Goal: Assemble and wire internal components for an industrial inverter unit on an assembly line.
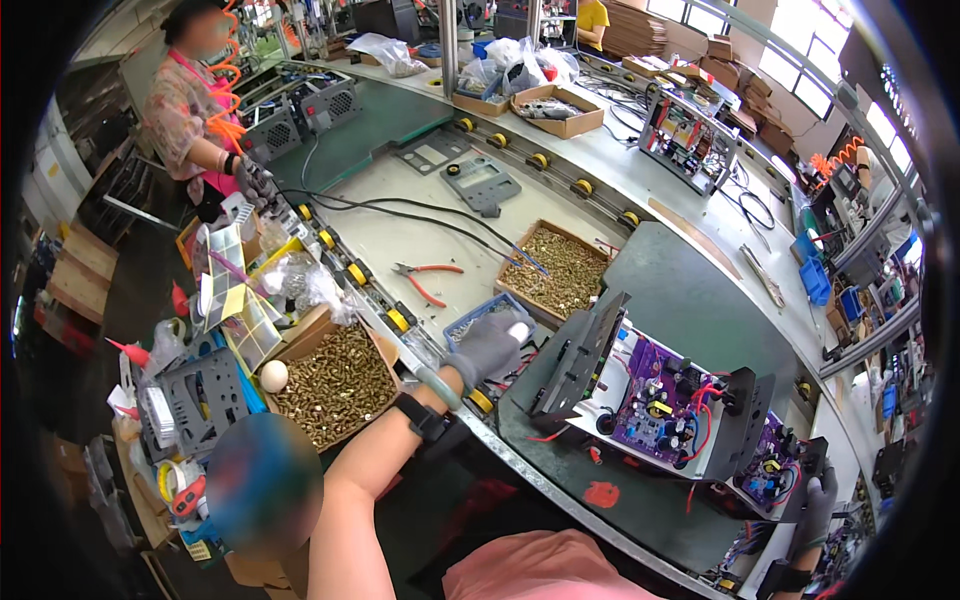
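Two gloved hands work well apart at an electronic unit and a small tray.
The left hand (pixel 492 345) reaches over the blue tray (pixel 453 330), near the table edge; its fingertips are partly hidden, so one cannot tell if they hold something; the right hand (pixel 820 500) is at the right end of the open unit (pixel 645 440), with fingers against its black end panel; whether they are clamped on it, one cannot tell; the unit lies on the dark green mat (pixel 560 470), and shows purple circuit boards (pixel 660 395) with red wires; beyond the tray stands a carton (pixel 530 304) of small brass-coloured parts; the red-handled pliers (pixel 438 267) lie on the pale table (pixel 370 240); at the upper left, a co-worker (pixel 185 120) stands beside the line.
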Demonstrator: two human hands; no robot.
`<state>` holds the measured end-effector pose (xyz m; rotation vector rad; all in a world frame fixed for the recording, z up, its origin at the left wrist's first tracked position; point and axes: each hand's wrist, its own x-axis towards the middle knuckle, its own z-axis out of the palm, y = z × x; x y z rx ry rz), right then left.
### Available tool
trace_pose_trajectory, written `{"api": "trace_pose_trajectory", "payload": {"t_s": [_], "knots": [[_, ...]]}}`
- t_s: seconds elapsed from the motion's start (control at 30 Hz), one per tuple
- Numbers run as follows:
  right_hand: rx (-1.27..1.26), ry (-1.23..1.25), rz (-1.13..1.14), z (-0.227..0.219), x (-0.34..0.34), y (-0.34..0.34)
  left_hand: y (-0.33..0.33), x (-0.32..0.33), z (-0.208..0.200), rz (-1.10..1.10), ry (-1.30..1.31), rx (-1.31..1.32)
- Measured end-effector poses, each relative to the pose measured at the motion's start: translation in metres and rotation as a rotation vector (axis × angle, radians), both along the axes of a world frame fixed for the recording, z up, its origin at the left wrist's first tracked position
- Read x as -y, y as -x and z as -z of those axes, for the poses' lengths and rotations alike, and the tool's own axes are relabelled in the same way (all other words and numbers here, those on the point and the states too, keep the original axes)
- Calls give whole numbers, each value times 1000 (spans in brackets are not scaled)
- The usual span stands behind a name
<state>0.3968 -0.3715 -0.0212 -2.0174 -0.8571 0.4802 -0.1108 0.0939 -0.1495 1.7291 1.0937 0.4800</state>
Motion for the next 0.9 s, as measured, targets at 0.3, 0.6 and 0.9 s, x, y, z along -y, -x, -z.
{"api": "trace_pose_trajectory", "payload": {"t_s": [0.3, 0.6, 0.9], "knots": [[149, 122, 59, -1, -1, 5, -44, 60, 43, -131, -401, 141], [95, 66, 182, 6, 59, -49, -91, 128, 41, -84, -257, 175], [1, -94, 240, 13, 85, -59, -137, 15, 28, -136, -603, -174]]}}
